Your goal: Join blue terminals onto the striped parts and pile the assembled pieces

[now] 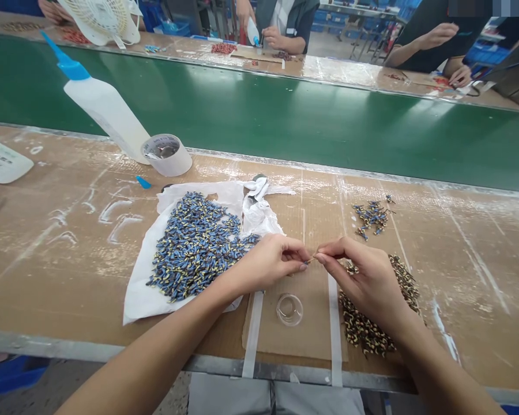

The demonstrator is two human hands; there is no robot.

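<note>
Piece [312,260] pinched, left hand [270,263], right hand [363,278]

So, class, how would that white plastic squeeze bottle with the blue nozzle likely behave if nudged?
The white plastic squeeze bottle sits tilted, base at the white tape roll, so it would probably tip over easily. Its round body might then roll. The plastic wall likely gives when squeezed.

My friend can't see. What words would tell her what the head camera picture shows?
The left hand and right hand pinch one tiny part between them above a cardboard mat. A blue pile lies on a white bag at left, a dark pile at right.
</note>
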